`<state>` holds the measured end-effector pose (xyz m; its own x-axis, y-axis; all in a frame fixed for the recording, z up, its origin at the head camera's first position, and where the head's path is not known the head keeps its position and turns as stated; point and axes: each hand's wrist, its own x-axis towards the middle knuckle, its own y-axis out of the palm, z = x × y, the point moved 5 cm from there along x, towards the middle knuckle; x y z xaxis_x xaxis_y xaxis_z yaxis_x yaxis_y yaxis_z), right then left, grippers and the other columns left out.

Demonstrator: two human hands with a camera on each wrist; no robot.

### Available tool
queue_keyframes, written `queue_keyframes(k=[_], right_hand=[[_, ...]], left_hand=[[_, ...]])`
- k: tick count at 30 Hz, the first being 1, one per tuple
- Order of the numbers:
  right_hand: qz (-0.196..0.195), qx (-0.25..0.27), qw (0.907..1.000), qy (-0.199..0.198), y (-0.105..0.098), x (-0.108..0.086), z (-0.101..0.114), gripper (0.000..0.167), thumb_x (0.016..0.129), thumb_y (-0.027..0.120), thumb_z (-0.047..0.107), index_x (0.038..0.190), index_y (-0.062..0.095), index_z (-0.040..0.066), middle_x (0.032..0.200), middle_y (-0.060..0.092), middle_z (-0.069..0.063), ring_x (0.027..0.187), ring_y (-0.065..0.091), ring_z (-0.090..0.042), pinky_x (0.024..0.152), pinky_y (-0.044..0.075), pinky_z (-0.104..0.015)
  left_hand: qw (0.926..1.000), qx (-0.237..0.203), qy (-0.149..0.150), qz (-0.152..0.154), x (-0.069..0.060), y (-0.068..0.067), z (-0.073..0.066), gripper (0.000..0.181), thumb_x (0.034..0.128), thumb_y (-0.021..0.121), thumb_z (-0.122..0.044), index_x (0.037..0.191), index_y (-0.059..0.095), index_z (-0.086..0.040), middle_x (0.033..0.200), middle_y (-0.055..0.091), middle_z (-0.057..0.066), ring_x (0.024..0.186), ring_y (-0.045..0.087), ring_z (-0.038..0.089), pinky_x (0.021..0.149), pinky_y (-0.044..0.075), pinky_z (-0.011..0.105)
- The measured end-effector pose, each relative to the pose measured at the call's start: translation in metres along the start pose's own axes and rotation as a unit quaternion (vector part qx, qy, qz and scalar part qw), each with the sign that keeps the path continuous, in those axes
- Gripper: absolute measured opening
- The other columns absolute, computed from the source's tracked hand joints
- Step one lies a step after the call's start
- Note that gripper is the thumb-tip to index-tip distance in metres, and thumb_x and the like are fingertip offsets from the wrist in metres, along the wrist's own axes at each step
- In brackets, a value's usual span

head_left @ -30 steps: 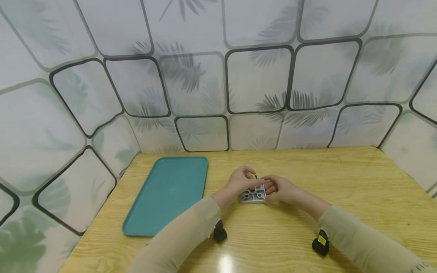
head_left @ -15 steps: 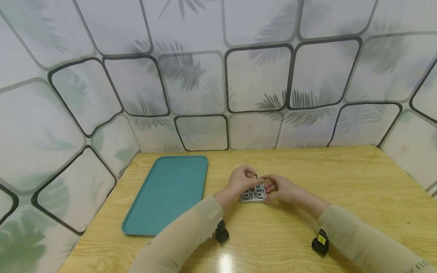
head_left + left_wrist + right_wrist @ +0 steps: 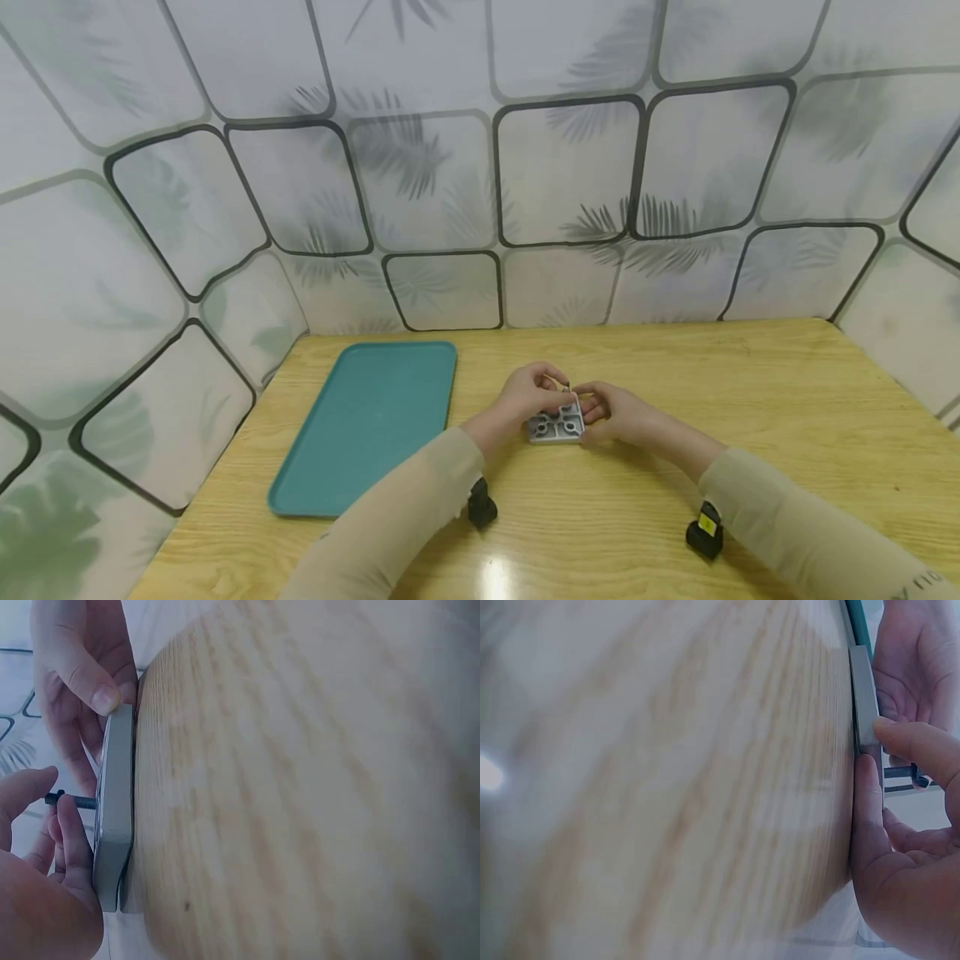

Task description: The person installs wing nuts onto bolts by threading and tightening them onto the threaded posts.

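1. The head view shows the top of the metal plate [image 3: 556, 438], but the bolt [image 3: 84, 802] is only a dark speck there.
2. The left wrist view shows the bolt from the side: black and thin, with a fatter head, sticking straight out of the plate's top.
3. The right wrist view shows the plate's smooth, thick side. It catches just a green strip of the tray [image 3: 367, 425], which the head view shows whole.
4. I count one plate, one bolt, one tray, two hands, two tan sleeves [image 3: 397, 508] and two black wrist cameras [image 3: 705, 537]. The camera at the right sleeve has a yellow patch.
5. The left hand [image 3: 525, 395] has its grip almost closed at the bolt's head. It looks like a pinch, but the fingers are small and partly hidden, so one might not quite touch.
6. The right hand [image 3: 622, 419] has its grip closed on the plate's right edge, holding it between thumb and fingers.
7. The plate is silver-gray, with straight edges, low ridges and two clear rings near its front. It lies flat on the wooden counter [image 3: 750, 392], between the hands, to the right of the tray.
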<state>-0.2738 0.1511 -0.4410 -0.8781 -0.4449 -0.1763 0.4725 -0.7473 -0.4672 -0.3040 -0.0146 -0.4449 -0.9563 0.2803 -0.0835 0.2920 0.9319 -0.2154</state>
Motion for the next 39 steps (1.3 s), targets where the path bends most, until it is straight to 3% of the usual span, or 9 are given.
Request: queue_keyframes(k=[13, 20, 29, 33, 39], right_hand=[[0.002, 0.000, 1.0000, -0.006, -0.0007, -0.0008, 0.0010, 0.083, 0.086, 0.081, -0.001, 0.154, 0.035, -0.013, 0.122, 0.060, -0.021, 0.108, 0.062, -0.024, 0.088, 0.052, -0.026], [0.002, -0.004, 1.0000, -0.002, -0.0013, -0.0013, 0.0000, 0.083, 0.087, 0.081, -0.001, 0.155, 0.035, -0.012, 0.123, 0.060, -0.021, 0.109, 0.062, -0.025, 0.089, 0.052, -0.027], [0.004, -0.007, 1.0000, -0.001, -0.0011, -0.0007, -0.0002, 0.084, 0.087, 0.081, 0.000, 0.156, 0.034, -0.012, 0.123, 0.060, -0.022, 0.110, 0.062, -0.026, 0.090, 0.053, -0.030], [0.006, -0.010, 0.9999, 0.000, -0.0010, -0.0004, -0.0006, 0.083, 0.087, 0.081, 0.000, 0.156, 0.035, -0.012, 0.124, 0.059, -0.022, 0.111, 0.062, -0.027, 0.092, 0.053, -0.032], [0.001, -0.015, 0.9999, 0.000, -0.0012, -0.0020, 0.0006, 0.081, 0.087, 0.082, 0.003, 0.153, 0.037, -0.012, 0.126, 0.060, -0.021, 0.113, 0.061, -0.028, 0.096, 0.051, -0.036]], left_hand=[[0.9999, -0.009, -0.012, 0.004, 0.0036, -0.0011, 0.0004, 0.021, 0.0930, 0.074, 0.005, 0.114, 0.077, 0.003, 0.080, 0.060, -0.002, 0.070, 0.060, 0.009, 0.068, 0.057, 0.019], [0.9999, 0.008, -0.010, 0.011, 0.0042, 0.0010, 0.0006, 0.023, 0.0951, 0.069, 0.004, 0.116, 0.078, 0.002, 0.084, 0.060, -0.001, 0.076, 0.060, 0.010, 0.072, 0.058, 0.021], [0.9997, 0.011, -0.002, 0.021, 0.0033, 0.0011, -0.0002, 0.029, 0.0914, 0.075, 0.004, 0.120, 0.074, -0.002, 0.078, 0.056, -0.002, 0.069, 0.056, 0.010, 0.064, 0.050, 0.019], [1.0000, 0.007, -0.007, 0.000, 0.0008, 0.0011, 0.0005, 0.027, 0.0910, 0.083, -0.009, 0.114, 0.071, -0.006, 0.078, 0.056, -0.002, 0.067, 0.058, 0.011, 0.063, 0.049, 0.021], [0.9982, 0.004, -0.017, -0.057, -0.0041, 0.0022, -0.0002, 0.028, 0.0888, 0.088, -0.022, 0.099, 0.066, -0.010, 0.077, 0.057, -0.004, 0.062, 0.057, 0.010, 0.060, 0.048, 0.020]])
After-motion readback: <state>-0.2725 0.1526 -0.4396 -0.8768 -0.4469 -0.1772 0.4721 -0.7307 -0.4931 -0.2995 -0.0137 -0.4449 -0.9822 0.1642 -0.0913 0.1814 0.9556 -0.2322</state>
